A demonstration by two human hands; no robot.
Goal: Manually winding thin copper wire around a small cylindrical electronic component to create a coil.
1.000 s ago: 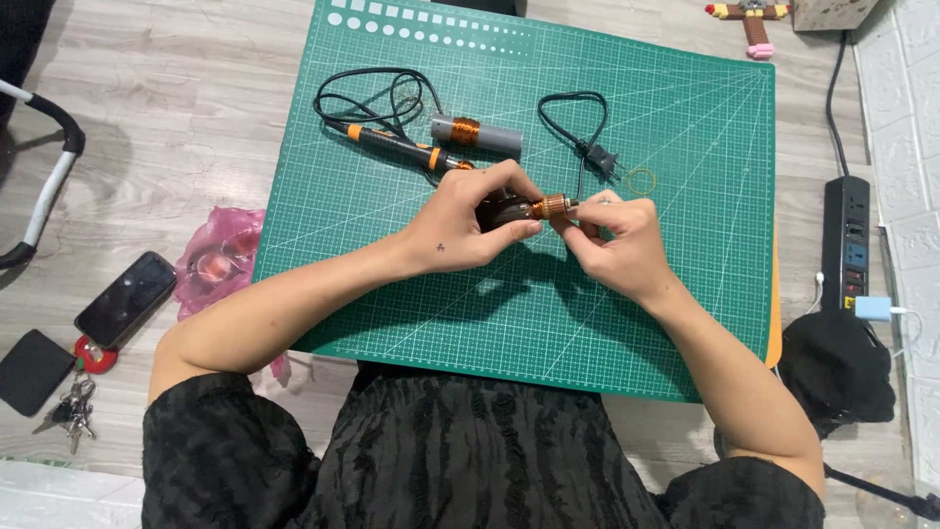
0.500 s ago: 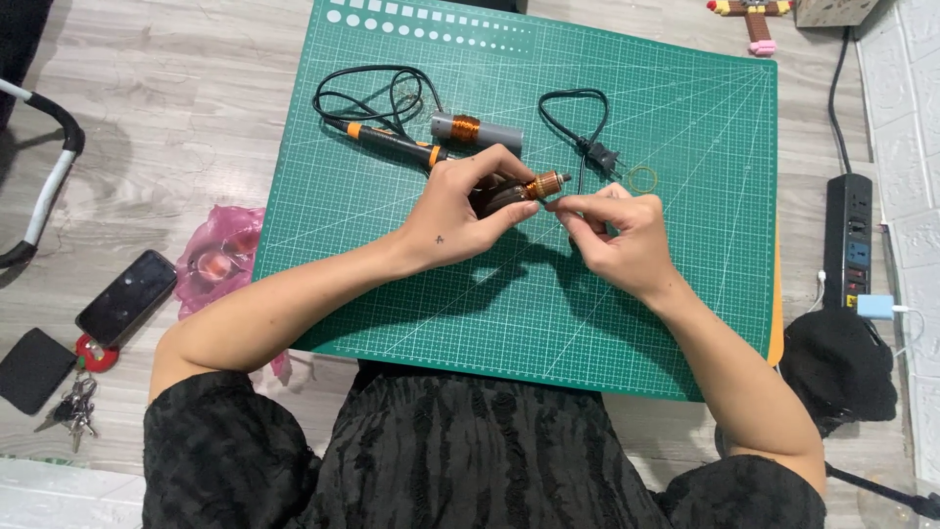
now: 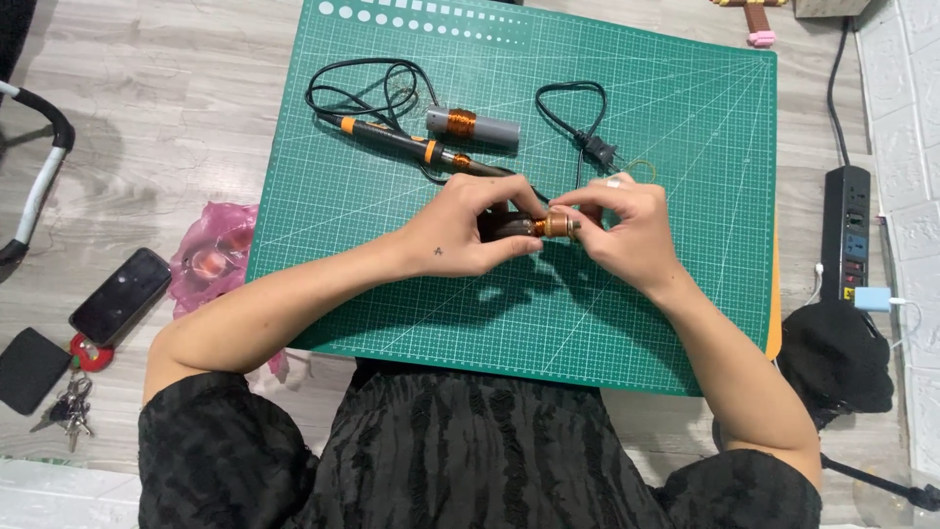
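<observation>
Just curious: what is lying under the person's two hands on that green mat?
Only the green cutting mat and the hands' shadow. The left hand and right hand hold a small copper-wound cylinder; its dark end is hidden by fingers.

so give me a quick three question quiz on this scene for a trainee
1. True or false: both hands hold the small copper-wound coil above the green cutting mat.
2. Which lies nearer the mat's far edge: A) the grey tube with a copper winding, B) the soldering iron?
3. What lies on the floor beside the keys?

Key:
1. True: left hand and right hand hold the coil over the mat.
2. A: tube, iron.
3. A black phone and a wallet; keys.
</observation>
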